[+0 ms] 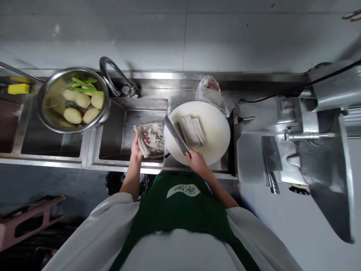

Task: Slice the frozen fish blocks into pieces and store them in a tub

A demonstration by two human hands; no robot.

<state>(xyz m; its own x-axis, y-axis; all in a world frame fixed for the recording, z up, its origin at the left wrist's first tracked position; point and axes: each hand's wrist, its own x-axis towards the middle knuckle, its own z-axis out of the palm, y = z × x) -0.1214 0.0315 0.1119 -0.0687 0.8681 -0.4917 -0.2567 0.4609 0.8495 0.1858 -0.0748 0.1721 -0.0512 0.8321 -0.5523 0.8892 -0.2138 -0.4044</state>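
My left hand [137, 147] is closed around one edge of a folded, greyish-white cloth [155, 138] with dark blotches, over the sink basin. In my right hand [196, 162] is the handle of a kitchen knife [176, 134]. Its long, broad blade slants up and left across the left side of a round white cutting board [218, 143]. Just right of the blade lie several thick, pale grey slabs [191, 130] side by side; I cannot tell what food they are. The blade's far end reaches the board's left edge, near the cloth.
A steel bowl [47, 116] with peeled potatoes and green stalks stands left, beside the curved faucet [113, 64]. Behind the board lies a clear plastic bag [211, 92]. At right are a slicing machine [324, 150] and a cleaver [272, 154]. A yellow sponge [18, 89] is far left.
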